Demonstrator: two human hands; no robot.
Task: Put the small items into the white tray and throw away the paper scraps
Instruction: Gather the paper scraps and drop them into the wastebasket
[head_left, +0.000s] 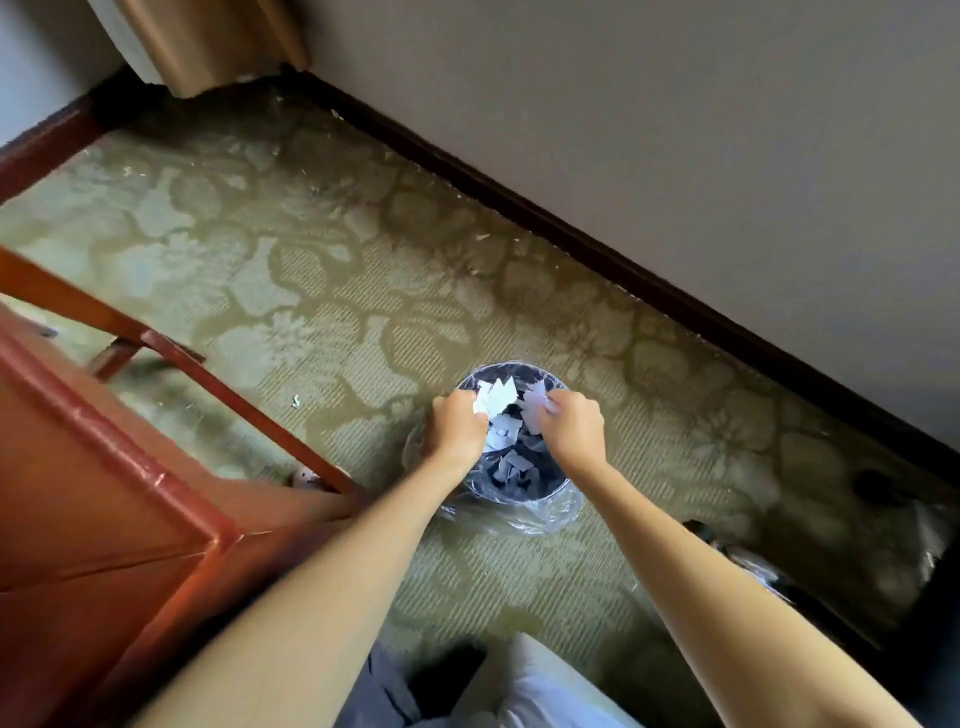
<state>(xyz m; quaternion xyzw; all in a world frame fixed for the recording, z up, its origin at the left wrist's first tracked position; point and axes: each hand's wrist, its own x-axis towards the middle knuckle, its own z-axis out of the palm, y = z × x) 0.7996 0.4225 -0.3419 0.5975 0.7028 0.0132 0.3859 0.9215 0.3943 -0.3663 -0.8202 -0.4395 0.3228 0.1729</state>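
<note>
gripping a bunch of white paper scraps (496, 399), the left hand (457, 428) is curled tight, knuckles up, fingers wrapped round the paper. right beside it, the right hand (571, 431) does the same, fingers and thumb pinching a second bunch (535, 406) of white pieces. the two hands sit close together with a narrow gap between them, both hovering over the mouth of the round dark bin (548, 491) on the floor. look down into that bin and there's a pile (511, 463) of white pieces already lying inside, against the dark bottom. a clear plastic liner (563, 514) is folded over the rim and puffs out around the near side. both bare forearms reach in from the bottom of the view, left and right, meeting over the bin. out on the green patterned carpet (322, 270), one small loose scrap (296, 401) lies to the left of the bin, well apart from it. further left, a red-brown wooden table (104, 493) fills the corner of the view, its edge blurred. behind the bin a dark baseboard (571, 244) runs diagonally along the pale wall (675, 104), and a beige curtain (208, 47) hangs at the top left. a grey trouser leg (384, 686) shows at the bottom edge.
</note>
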